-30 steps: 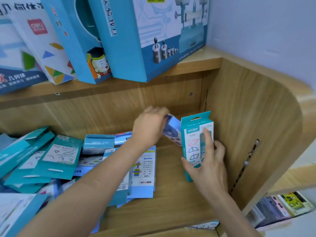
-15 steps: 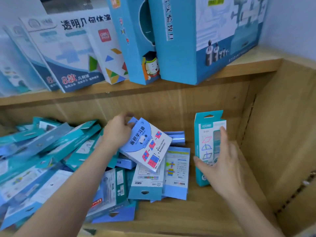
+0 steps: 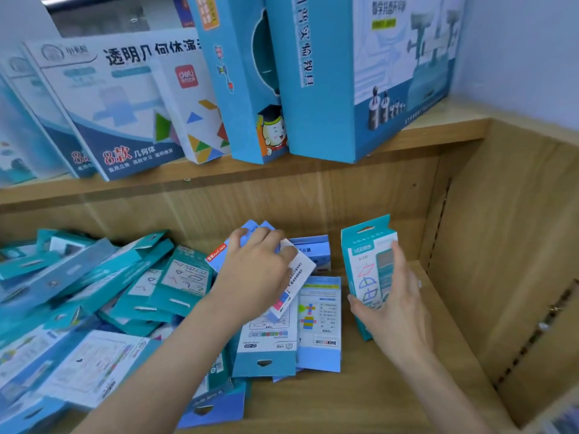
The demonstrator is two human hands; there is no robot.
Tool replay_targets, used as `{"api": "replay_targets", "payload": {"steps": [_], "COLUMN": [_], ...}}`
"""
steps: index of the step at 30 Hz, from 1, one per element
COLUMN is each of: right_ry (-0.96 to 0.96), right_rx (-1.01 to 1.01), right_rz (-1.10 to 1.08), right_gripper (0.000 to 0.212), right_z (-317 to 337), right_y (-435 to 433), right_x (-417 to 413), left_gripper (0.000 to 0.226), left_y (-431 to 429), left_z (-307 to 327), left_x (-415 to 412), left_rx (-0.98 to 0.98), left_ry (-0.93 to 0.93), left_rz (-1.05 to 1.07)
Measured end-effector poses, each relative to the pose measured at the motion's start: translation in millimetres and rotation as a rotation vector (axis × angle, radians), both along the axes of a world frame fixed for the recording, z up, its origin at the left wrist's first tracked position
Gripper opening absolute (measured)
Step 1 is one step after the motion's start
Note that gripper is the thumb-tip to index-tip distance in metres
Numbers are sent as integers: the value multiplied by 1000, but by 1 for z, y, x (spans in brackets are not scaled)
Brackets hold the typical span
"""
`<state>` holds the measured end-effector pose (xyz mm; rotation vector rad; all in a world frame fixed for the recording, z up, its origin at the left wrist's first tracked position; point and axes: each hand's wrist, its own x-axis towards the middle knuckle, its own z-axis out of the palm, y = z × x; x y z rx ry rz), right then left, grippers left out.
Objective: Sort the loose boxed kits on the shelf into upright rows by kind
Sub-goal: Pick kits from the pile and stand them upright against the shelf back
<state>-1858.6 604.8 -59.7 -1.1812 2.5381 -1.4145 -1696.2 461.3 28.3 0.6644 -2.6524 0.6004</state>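
My left hand (image 3: pixel 257 270) lies on top of a blue and white boxed kit (image 3: pixel 297 277) over the pile, fingers curled around its far edge. Beside it my right hand (image 3: pixel 391 305) steadies a teal kit box (image 3: pixel 363 255) that stands upright near the shelf's right wall. Light-blue kits (image 3: pixel 319 327) lie flat under the held box. Several teal flat kits (image 3: pixel 185 280) sprawl loose across the left half of the wooden shelf (image 3: pixel 360 399).
The shelf's right side wall (image 3: pixel 507 261) stands close to the upright teal box. An upper shelf board (image 3: pixel 282 170) overhangs, loaded with large blue boxes (image 3: pixel 360 73) leaning out. Bare wood lies at the front right of the lower shelf.
The blue and white kit has turned over and dropped lower onto the pile, with my left hand now on top of it. My right hand stays on the upright teal box.
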Motion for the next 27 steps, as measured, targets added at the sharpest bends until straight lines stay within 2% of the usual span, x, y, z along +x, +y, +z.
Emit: {"api": "replay_targets", "payload": {"steps": [1, 3, 5, 8, 10, 12, 18, 22, 27], "right_ry": [-4, -3, 6, 27, 36, 75, 94, 68, 67], "right_rx": [-9, -26, -45, -58, -51, -35, -12, -4, -4], "right_rz": [-6, -11, -12, -29, -52, -71, -1, 19, 27], "right_gripper": [112, 114, 115, 114, 110, 102, 83, 79, 76], "right_z": [-1, -2, -2, -3, -5, -7, -3, 7, 11], "right_y": [1, 2, 3, 6, 10, 14, 21, 14, -3], "right_x": [0, -1, -2, -5, -10, -17, -37, -50, -69], "left_gripper": [33, 52, 65, 46, 35, 34, 28, 27, 36], "left_y": [9, 26, 38, 39, 35, 30, 9, 9, 15], "left_z": [6, 16, 15, 9, 7, 6, 6, -3, -9], "left_x": [-8, -31, -56, -86, -102, -120, -173, -191, -197], "left_rx": [142, 544, 813, 996, 998, 935, 748, 776, 809], "left_ry": [53, 166, 219, 330, 392, 416, 355, 442, 579], "left_rz": [-32, -53, -50, -58, -47, -38, 6, -51, -87]}}
